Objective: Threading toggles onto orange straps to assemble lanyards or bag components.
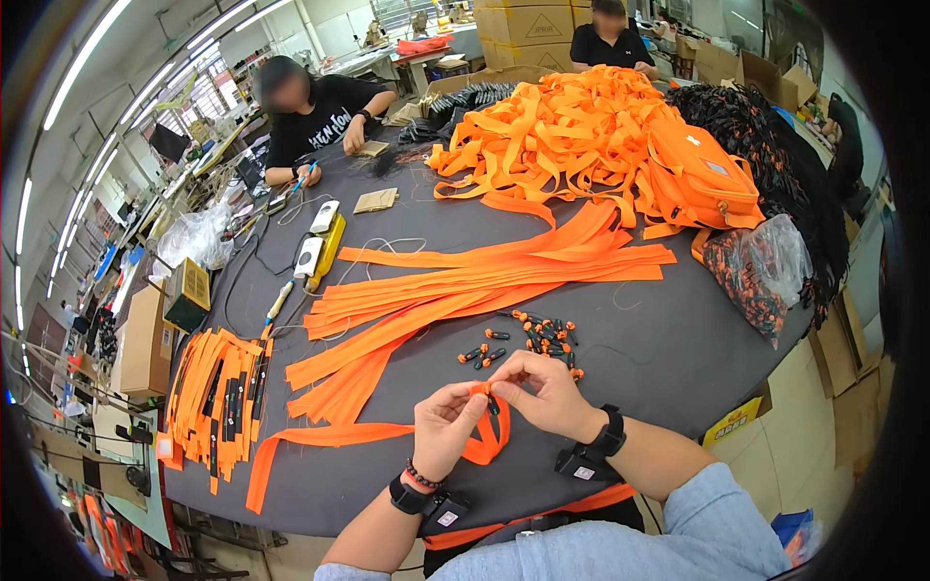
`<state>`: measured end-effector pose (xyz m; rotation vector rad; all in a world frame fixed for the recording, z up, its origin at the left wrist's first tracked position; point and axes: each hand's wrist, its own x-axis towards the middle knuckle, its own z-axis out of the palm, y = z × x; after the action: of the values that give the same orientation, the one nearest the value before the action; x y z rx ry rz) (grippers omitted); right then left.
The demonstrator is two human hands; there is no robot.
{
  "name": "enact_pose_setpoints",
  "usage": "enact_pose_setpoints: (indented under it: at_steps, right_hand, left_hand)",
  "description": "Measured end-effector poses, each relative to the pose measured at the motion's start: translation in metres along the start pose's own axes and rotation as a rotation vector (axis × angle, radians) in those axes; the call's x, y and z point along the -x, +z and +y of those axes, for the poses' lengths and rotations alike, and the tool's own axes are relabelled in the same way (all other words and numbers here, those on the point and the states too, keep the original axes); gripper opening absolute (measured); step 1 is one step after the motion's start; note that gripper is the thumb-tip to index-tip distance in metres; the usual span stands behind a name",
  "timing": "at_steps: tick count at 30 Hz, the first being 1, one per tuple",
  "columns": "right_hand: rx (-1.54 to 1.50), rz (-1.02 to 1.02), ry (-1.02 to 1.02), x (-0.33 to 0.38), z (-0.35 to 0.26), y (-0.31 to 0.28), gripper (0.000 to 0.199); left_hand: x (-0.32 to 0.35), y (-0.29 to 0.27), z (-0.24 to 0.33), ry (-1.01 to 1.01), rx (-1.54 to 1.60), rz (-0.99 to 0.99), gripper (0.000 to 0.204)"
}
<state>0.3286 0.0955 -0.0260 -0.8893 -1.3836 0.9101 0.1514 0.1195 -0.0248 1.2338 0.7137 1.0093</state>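
Observation:
Both my hands meet above the near middle of the table, fingertips pinched close together. My left hand (448, 426) grips one end of an orange zipper tape (334, 436), which loops below my fingers and trails left across the table. My right hand (547, 395) pinches the same end from the other side. A small black zipper pull (493, 407) shows at the pinch; my fingers partly hide it. Just beyond my hands lies a loose group of black-and-orange zipper pulls (547, 337). Farther off, long orange tapes (465, 288) lie in a flat bundle.
At left are shorter orange strips with black pieces (218, 397). A yellow-and-white power strip (325, 254) with cables stands behind them. A heap of orange webbing (552, 136), an orange bag (702, 169) and a plastic bag of pulls (760, 276) fill the far right. Two people sit across the table.

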Motion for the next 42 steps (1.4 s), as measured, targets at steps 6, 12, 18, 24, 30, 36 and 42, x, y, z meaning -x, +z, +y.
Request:
enact_pose_setpoints:
  at_steps: [6, 12, 18, 24, 30, 36, 42]
  right_hand:
    - [-0.268, 0.061, 0.288, 0.005, 0.008, -0.005, 0.009]
    - [-0.685, 0.308, 0.414, -0.016, 0.005, -0.028, 0.008]
    - [-0.626, -0.04, 0.541, -0.014, 0.0, -0.026, 0.021]
    - [-0.245, -0.015, 0.509, -0.008, 0.0, -0.022, 0.02]
    - [-0.188, 0.083, 0.443, -0.012, 0.0, -0.018, 0.018]
    - [-0.214, 0.085, 0.431, -0.01, 0.006, -0.017, 0.017]
    - [-0.243, 0.227, 0.361, -0.01, 0.007, -0.004, 0.018]
  left_hand:
    - [-0.006, 0.007, -0.002, -0.169, -0.057, -0.117, 0.011]
    - [-0.001, 0.005, -0.004, -0.334, -0.012, -0.232, 0.014]
    - [-0.002, 0.003, 0.007, -0.348, 0.041, -0.254, 0.014]
    - [-0.007, 0.01, 0.0, -0.528, 0.328, -0.182, 0.017]
    - [-0.007, 0.001, -0.003, -0.55, 0.161, -0.206, 0.014]
    - [-0.006, 0.012, 0.014, -0.619, 0.361, -0.2, 0.026]
    - [-0.004, -0.002, 0.0, -0.481, 0.062, -0.361, 0.026]
